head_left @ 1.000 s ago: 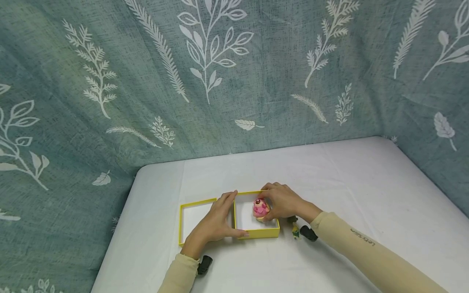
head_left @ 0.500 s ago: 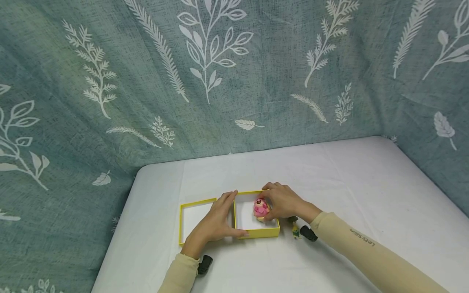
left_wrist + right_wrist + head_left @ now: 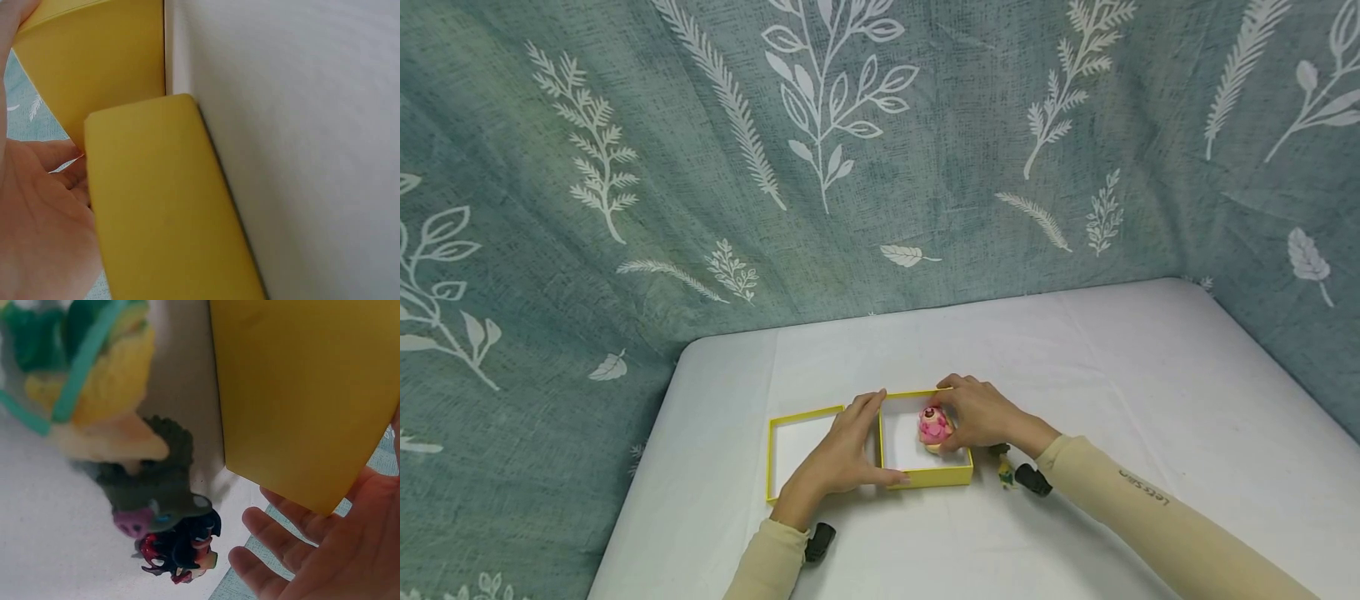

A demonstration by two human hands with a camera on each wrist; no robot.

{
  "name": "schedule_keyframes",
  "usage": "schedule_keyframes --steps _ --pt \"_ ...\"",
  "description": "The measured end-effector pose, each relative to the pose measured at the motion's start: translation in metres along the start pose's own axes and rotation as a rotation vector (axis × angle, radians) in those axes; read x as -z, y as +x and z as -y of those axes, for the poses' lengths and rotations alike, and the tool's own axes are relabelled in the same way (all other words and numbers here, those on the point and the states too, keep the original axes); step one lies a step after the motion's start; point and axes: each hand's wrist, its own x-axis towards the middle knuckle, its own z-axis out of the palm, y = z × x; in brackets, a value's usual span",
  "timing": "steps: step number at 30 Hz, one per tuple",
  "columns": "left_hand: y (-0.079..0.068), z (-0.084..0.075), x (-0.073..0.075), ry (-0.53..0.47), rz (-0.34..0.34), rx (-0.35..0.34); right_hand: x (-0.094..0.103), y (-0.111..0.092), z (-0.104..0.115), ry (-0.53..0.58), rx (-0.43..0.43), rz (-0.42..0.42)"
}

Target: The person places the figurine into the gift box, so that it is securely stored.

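A white-lined yellow box (image 3: 930,477) sits on the table, and a pink and cream figurine (image 3: 935,426) is inside it. My right hand (image 3: 981,414) reaches over the box's right wall, thumb and index finger around the figurine. In the right wrist view, its other fingers (image 3: 284,534) extend outside the wall. My left hand (image 3: 842,454) holds the box's left side, thumb at the front corner and fingertips at the back one. Beneath that hand lies a second shallow yellow tray or lid (image 3: 769,458), partly covered by it.
Right of the box are small figurines: a yellow and green one (image 3: 1006,473), a dark green boar-like one (image 3: 150,494) and a black and red one (image 3: 181,550). Black wrist cameras (image 3: 1032,478) hang under both forearms. A patterned curtain (image 3: 880,167) borders the white table (image 3: 1112,500).
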Motion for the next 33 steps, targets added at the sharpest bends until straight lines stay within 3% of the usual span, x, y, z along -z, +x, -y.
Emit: schedule_keyframes --steps 33 --pt "0.0006 -0.0019 0.0003 0.003 -0.001 0.006 -0.0054 -0.002 -0.0016 0.056 -0.068 0.017"
